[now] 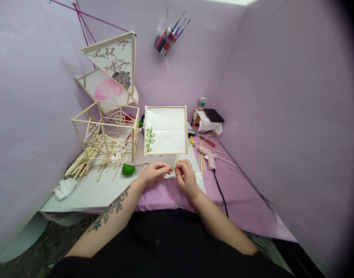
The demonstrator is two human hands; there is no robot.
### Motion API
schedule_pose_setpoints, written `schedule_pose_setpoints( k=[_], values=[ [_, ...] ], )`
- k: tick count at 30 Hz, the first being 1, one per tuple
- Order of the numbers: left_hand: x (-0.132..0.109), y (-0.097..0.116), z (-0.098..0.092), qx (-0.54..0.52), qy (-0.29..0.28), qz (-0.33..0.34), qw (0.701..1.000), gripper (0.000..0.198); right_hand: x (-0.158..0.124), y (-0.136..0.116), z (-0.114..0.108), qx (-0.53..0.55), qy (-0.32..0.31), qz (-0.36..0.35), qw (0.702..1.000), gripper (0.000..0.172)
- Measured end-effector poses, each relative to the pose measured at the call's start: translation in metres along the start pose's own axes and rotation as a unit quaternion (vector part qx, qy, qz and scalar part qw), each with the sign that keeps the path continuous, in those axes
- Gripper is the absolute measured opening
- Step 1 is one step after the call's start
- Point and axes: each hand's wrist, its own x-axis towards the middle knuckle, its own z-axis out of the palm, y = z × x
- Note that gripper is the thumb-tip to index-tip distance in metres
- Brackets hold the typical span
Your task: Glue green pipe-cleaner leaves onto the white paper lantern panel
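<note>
Between my two hands a short bit of green yarn (172,168) is pinched, held low over the near edge of the table. My left hand (156,172) is closed on it with thumb and fingertips, and my right hand (186,174) pinches it from the other side. From the left hand the strand runs back to a green yarn ball (128,169) on the table. Just beyond my hands stands a white panel (168,131) in a wooden frame, with a green leafy sprig (149,139) at its lower left.
A wooden stick framework (107,121) and loose sticks (84,158) occupy the left. At right lie a pink glue gun (210,156), its cord, a red-handled tool (208,142) and a black phone-like slab (214,115). Painted panels (113,65) and a brush cup (164,40) hang behind.
</note>
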Motion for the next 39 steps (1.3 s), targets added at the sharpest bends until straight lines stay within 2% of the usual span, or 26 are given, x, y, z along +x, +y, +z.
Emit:
schedule_pose_setpoints(
  k=[6,14,30,39],
  values=[
    [-0.002,-0.002,0.004,0.082,0.049,0.058,0.994,0.042,0.000,0.003,0.003,-0.034,-0.019,-0.014,0.999,0.011],
    [-0.003,0.003,0.007,0.135,0.044,0.068,0.987,0.033,0.000,0.005,0.004,-0.028,-0.035,-0.005,0.999,0.011],
    [-0.006,0.009,0.009,0.145,0.036,0.084,0.985,0.035,0.000,0.002,0.004,-0.015,-0.068,0.005,0.998,0.011],
    [-0.002,0.005,0.006,0.167,0.027,0.078,0.982,0.032,0.000,0.003,0.004,-0.021,-0.056,0.007,0.998,0.010]
  ],
)
